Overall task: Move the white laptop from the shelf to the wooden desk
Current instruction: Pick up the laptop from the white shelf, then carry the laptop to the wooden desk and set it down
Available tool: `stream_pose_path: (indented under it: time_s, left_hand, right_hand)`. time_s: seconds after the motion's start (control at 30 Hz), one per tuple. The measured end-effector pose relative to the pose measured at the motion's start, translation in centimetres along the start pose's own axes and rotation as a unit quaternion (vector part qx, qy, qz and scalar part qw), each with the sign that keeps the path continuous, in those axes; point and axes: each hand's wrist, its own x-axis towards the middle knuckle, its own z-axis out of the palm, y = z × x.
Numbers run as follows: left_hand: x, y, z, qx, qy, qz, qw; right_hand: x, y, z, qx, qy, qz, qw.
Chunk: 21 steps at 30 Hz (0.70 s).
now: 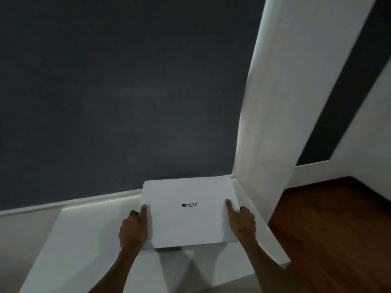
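On my feed, the far left was taken up by the dark grey wall (105,92), which ran down to a pale ledge at its foot. Below that lay the white shelf (69,246), a flat, bare surface sloping across the lower part of the view.

My left hand (133,229) was clamped on the left edge of the white laptop (186,220), thumb lying flat on top of the lid and the other fingers curled under the edge, out of sight. The laptop was closed, its lid up, with the logo (189,205) reading upside down from where I looked. Its near edge cast a shadow on the shelf beneath it; I could not tell for certain whether it was lifted clear or resting there. Its far right corner sat tight in the angle where the wall met the white upright panel (275,102).

My right hand (243,223) gripped the laptop's right edge in the same way, thumb pressed on the lid, fingers wrapped around the side.

Further right, beyond the upright panel, the wooden desk (338,240) showed as a reddish-brown surface, well apart from the laptop.
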Motion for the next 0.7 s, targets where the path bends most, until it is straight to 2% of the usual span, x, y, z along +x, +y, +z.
stream_pose_path:
  time_s: [0.2, 0.4, 0.7]
  left_hand:
    - [-0.6, 7.6, 2.4, -0.012, -0.003, 0.132, 0.991]
    - [-5.7, 16.0, 7.2, -0.06, -0.062, 0.241, 0.967]
    - [-23.2, 26.9, 16.1, -0.114, -0.196, 0.381, 0.896]
  right_hand:
    - [0.0, 2.1, -8.0, 0.108, 0.11, 0.009, 0.988]
    - [-1.5, 8.3, -17.0, 0.156, 0.227, 0.045, 0.96]
    - [-7.2, 22.6, -32.0, 0.157, 0.408, 0.18, 0.882]
